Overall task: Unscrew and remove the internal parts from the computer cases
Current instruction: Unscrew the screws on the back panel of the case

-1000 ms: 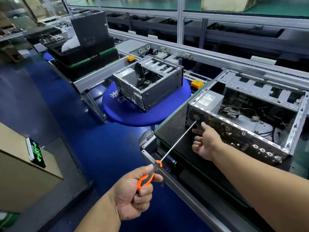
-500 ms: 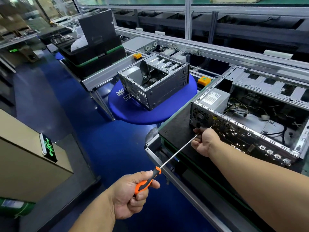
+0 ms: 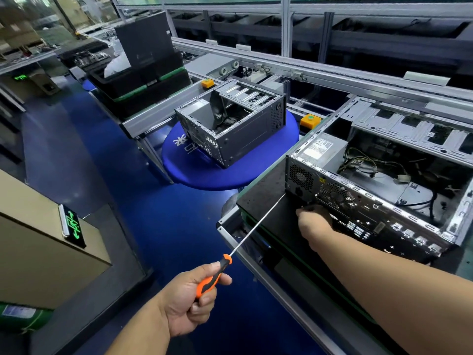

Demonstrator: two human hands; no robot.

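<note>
Against the computer case [image 3: 378,201] rear, right hand [image 3: 313,222] presses, grip unclear; left hand [image 3: 190,302] grips screwdriver [image 3: 245,242], shaft aimed caseward.

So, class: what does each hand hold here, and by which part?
The left hand grips the screwdriver by its orange handle. The right hand is at the computer case rear; any hold cannot be told.

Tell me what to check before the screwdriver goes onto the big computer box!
1. Left hand holds the screwdriver by its orange handle: ok.
2. Screwdriver tip on a screw: not ok, it hangs near the computer case's lower corner.
3. Right hand at the back panel: ok, though what its fingers touch is hidden.
4. Case open on top, so parts can come out: ok.
5. Power supply inside, cables attached: ok.
6. Which screws remain: cannot tell.
</note>
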